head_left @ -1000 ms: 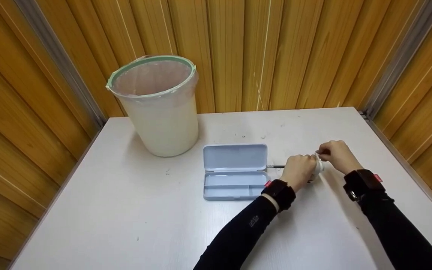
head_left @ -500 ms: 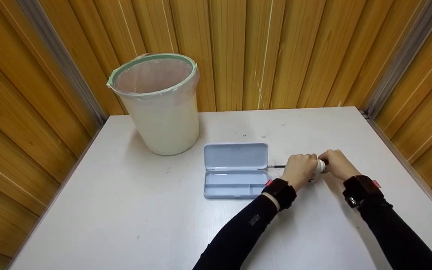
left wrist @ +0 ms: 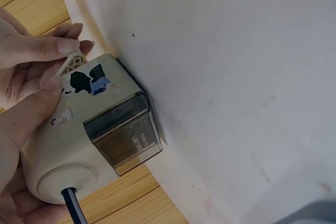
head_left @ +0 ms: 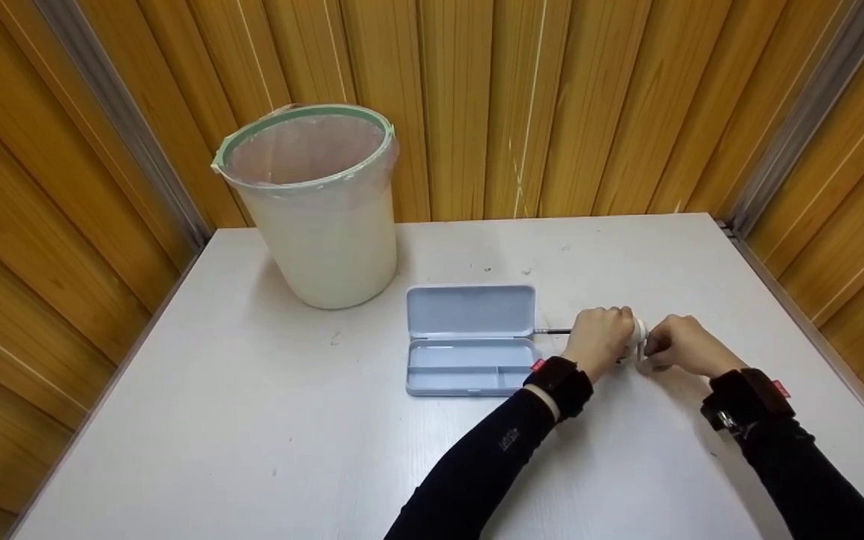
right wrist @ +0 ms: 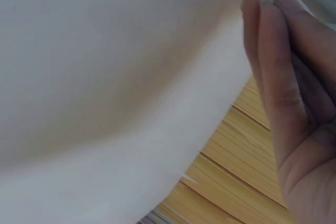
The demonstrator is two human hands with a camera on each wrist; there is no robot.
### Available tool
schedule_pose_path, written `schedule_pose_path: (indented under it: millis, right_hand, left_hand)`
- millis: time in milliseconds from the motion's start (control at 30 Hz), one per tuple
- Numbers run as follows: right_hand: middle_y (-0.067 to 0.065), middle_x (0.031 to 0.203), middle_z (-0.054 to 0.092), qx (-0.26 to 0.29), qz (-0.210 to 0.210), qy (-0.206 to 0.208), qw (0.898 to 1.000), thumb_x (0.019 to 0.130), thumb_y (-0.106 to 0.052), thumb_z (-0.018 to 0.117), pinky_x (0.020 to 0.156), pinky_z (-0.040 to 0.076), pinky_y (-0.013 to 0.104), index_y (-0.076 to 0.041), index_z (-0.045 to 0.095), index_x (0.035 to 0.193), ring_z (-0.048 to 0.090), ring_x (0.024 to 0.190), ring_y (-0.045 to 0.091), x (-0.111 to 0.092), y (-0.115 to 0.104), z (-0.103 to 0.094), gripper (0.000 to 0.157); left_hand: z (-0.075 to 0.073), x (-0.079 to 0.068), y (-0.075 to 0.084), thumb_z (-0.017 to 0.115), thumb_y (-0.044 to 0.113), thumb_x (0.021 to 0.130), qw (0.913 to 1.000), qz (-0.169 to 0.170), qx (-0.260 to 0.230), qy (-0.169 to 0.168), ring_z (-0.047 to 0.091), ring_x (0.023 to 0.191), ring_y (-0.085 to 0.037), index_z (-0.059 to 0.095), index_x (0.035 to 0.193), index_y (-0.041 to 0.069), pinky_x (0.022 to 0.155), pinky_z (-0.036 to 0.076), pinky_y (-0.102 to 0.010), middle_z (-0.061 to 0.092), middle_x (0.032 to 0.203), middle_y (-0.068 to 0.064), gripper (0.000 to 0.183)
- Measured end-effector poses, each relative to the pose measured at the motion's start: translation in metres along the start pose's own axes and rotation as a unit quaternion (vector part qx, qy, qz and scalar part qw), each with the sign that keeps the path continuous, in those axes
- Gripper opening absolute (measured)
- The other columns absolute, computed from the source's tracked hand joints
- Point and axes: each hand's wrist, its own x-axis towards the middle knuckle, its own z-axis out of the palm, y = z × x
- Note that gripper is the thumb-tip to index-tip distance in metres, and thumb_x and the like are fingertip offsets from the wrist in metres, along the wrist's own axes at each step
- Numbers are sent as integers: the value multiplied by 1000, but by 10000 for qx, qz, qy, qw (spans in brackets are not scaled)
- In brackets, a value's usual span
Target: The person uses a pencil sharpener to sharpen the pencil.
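A cream pencil sharpener point(left wrist: 71, 142) with dark stickers and a see-through shavings drawer point(left wrist: 128, 137) is gripped by my left hand point(head_left: 598, 339), which hides most of it in the head view. From its front hole sticks a dark pencil point(left wrist: 74, 207), pointing left toward the pencil case. At the sharpener's other end, my right hand point(head_left: 687, 346) pinches the crank handle point(left wrist: 75, 61) between thumb and fingers. The right wrist view shows those fingers point(right wrist: 275, 66) close together, with the crank mostly out of frame.
A light blue pencil case point(head_left: 471, 311) lies with its lid raised, left of my left hand. Behind it to the left stands a pale bin point(head_left: 331, 251) with a green rim and a plastic liner. Wood-pattern panels point(head_left: 454, 112) border the white table point(head_left: 289, 435).
My right hand has come down from above the sharpener to low on its right side, carrying the crank round. The left hand and the pencil have stayed in place.
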Motion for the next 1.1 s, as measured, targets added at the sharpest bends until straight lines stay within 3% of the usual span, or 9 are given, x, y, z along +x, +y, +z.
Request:
schedule_pose_path:
  millis: [200,500,733,933,1100]
  right_hand:
    - [13,72,71,-63,111,-269,9996,77,4,76,57,55,22,7,70,75,68,61,14,-11,-22,-17,6]
    - [12,73,72,-691,38,351,9970,77,3,76,56,49,20,4,72,77,68,60,13,-11,-49,-44,4]
    - [12,71,71,-955,-144,620,9934,76,6,75,56,47,20,4,71,75,65,63,14,-5,-50,-43,5]
    - [14,72,71,-1386,-464,1171,9823,75,5,77,55,46,22,2,71,73,60,62,13,4,-49,-42,7]
    - [14,71,70,-1578,-478,1371,9767,75,7,76,58,47,27,2,71,74,60,63,18,15,-42,-41,7]
  left_hand:
    - [-1,1,-1,66,25,88,9999,-37,-116,-80,67,70,-3,71,99,22,58,53,-18,71,85,12,12]
    - [1,1,-4,60,20,92,10000,-59,1,52,66,68,-2,69,93,23,56,52,-18,71,83,14,9]
    - [1,0,-4,62,21,92,10000,-43,-59,-58,67,69,-3,70,98,22,57,53,-19,71,83,12,10]
    - [-1,-1,-4,63,21,90,9999,18,-91,-59,67,70,-3,69,98,22,58,53,-18,71,86,13,11]
    - [0,0,-1,63,22,89,9998,38,-172,-105,66,70,-3,68,98,22,58,53,-19,71,86,13,10]
